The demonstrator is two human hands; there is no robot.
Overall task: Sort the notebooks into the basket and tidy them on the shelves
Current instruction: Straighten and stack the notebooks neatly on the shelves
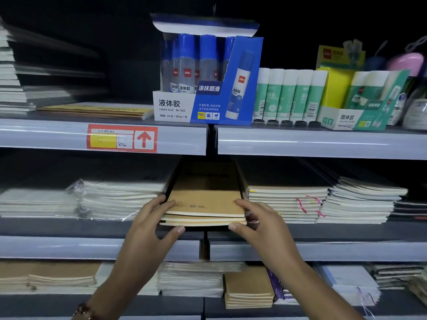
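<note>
A small stack of brown kraft notebooks point(204, 192) lies on the middle shelf point(323, 229), between a plastic-wrapped pile of white notebooks point(120, 199) and a pile with brown covers point(286, 199). My left hand point(150, 225) grips the stack's near left corner, fingers on top and thumb under the front edge. At the near right corner my right hand point(258, 225) holds it the same way. The stack's front edge juts slightly past the shelf. No basket is in view.
The top shelf point(318, 142) carries a blue liquid glue box point(208, 84), green glue sticks point(291, 93) and flat brown notebooks point(97, 110). A red price tag point(122, 138) sits on its rail. The bottom shelf holds more notebook piles point(248, 287).
</note>
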